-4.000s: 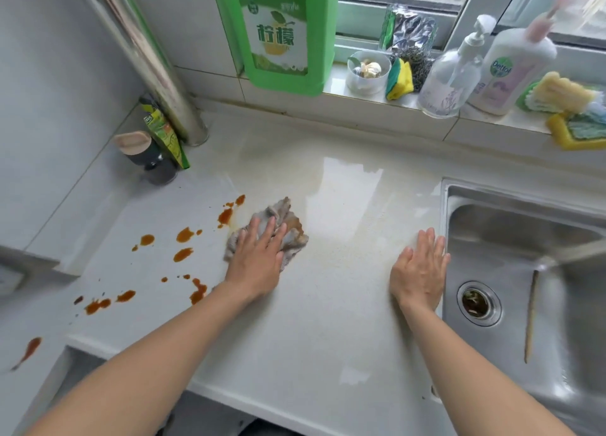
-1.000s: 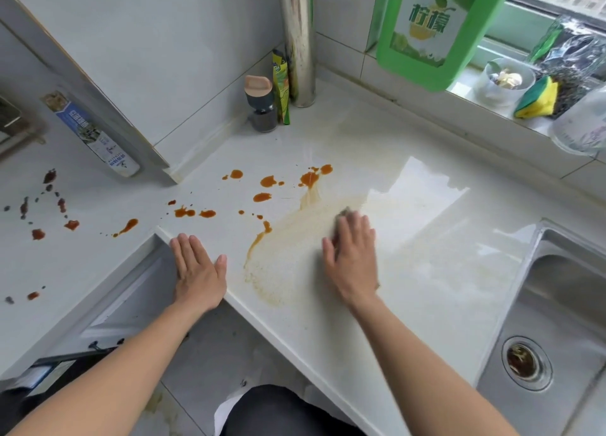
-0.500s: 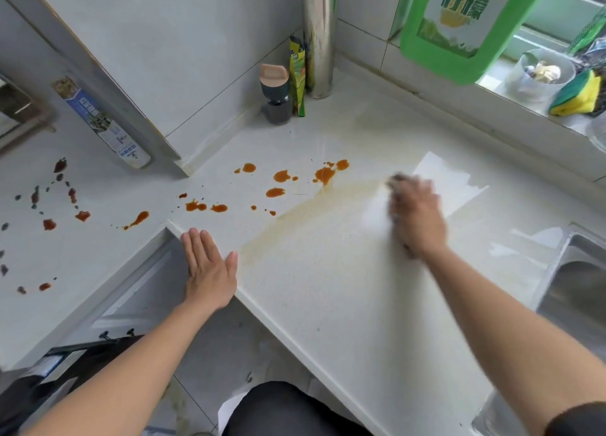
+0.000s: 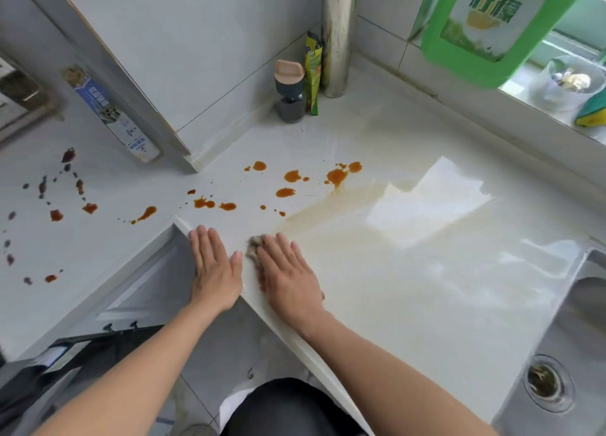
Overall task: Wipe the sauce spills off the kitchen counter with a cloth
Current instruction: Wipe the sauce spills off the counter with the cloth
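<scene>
The white kitchen counter [image 4: 410, 304] is filling most of the view, running from a lower side ledge [image 4: 49, 238] on the left to the steel sink [image 4: 577, 320] at the right edge. A broad yellowish smear [image 4: 334, 219] is lying across the counter's middle, thinning toward the wet, shining patch near the window; that stretch looks wiped but not rinsed clean. Behind it, a green lemon detergent jug [image 4: 492, 25] is hanging into the frame, and a small capped jar [image 4: 290, 91] is standing in the corner beside a steel pipe [image 4: 336, 35].

The right hand [image 4: 288, 275] is lying flat with fingers spread, pressing the greyish, stained cloth [image 4: 255, 243] down near the counter's front edge; only a fringe of cloth is showing past the fingertips. The left hand [image 4: 214, 268] is resting spread and flat just beside it on the edge, holding nothing.

Orange sauce drops [image 4: 337, 174] are sitting unwiped just beyond the cloth, and darker spots [image 4: 55, 214] are dotting the side ledge. The job seems roughly half done, the whole left scatter remaining.
</scene>
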Demonstrator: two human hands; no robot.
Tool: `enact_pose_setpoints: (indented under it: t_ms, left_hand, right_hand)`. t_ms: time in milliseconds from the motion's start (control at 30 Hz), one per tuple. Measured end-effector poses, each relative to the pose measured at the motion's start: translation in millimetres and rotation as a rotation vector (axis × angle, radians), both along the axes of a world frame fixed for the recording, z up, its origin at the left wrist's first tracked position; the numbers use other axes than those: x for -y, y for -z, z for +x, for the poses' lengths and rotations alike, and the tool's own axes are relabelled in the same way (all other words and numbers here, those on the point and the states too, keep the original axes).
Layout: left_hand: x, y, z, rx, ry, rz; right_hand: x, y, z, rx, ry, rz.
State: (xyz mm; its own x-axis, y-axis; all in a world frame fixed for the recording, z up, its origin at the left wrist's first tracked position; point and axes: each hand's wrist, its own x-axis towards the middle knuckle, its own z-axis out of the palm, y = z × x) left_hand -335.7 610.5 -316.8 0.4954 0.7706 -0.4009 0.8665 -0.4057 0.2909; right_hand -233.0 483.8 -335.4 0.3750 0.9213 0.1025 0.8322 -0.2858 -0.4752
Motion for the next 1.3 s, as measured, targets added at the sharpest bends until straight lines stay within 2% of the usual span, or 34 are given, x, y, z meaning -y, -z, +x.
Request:
enact_pose_setpoints:
  t_ms: [67,133,200,300,400,467,533,667,767,867,967,1100,1200,1267,1300]
  left_hand:
    - [-2.4,-0.5,-4.7,0.016,0.015,0.002]
    - [-7.4,-0.1,-9.7,0.022,0.036,0.039]
    - [-16.2,2.4,-14.9,0.027,0.048,0.125]
    - [-25.9,4.3,-12.5,0.095,-0.007,0.26]
    - [-25.0,3.4,2.8,0.244,-0.193,0.329]
    - [-20.7,5.7,11.3,0.292,-0.287,0.377]
    - [-20.0,15.6,17.8,0.323,-0.334,0.398]
    - [-22.5,23.0,17.1,0.381,-0.368,0.404]
    - [-20.7,27.2,12.0,0.408,-0.326,0.468]
    - [-22.3,27.0,11.7,0.399,-0.31,0.458]
    - [-20.2,23.5,11.9,0.367,-0.321,0.417]
    - [-20.1,23.2,13.7,0.376,-0.293,0.439]
    - [-20.4,21.5,15.6,0.355,-0.29,0.44]
    - [-18.1,19.0,16.4,0.343,-0.284,0.434]
    - [-17.5,17.4,16.9,0.334,-0.285,0.423]
  right_hand:
    - [-32.6,-2.8,28.5,0.033,-0.076,-0.053]
    - [-45.5,-4.6,88.6,0.04,0.031,-0.097]
    - [-30.0,-1.5,163.1,0.013,0.265,-0.121]
    - [43.8,-0.9,262.6,-0.004,0.665,-0.209]
    - [103.8,-8.6,269.6,-0.027,0.987,-0.259]
    - [104.6,-9.1,220.1,-0.006,1.046,-0.192]
    - [86.5,-3.3,149.3,0.048,0.903,-0.098]
    - [20.1,-0.4,24.7,0.053,0.287,-0.011]
    - [-47.9,-3.0,11.5,0.019,-0.001,-0.003]
    - [-87.8,-3.4,67.3,0.047,-0.022,-0.073]
    - [-66.3,3.5,176.3,0.028,0.292,-0.117]
    - [61.8,-0.2,295.9,-0.007,0.887,-0.211]
    - [131.9,-7.7,284.9,-0.076,1.266,-0.215]
    - [130.4,-3.1,231.9,-0.041,1.336,-0.187]
    - [118.7,-0.5,198.0,-0.008,1.3,-0.151]
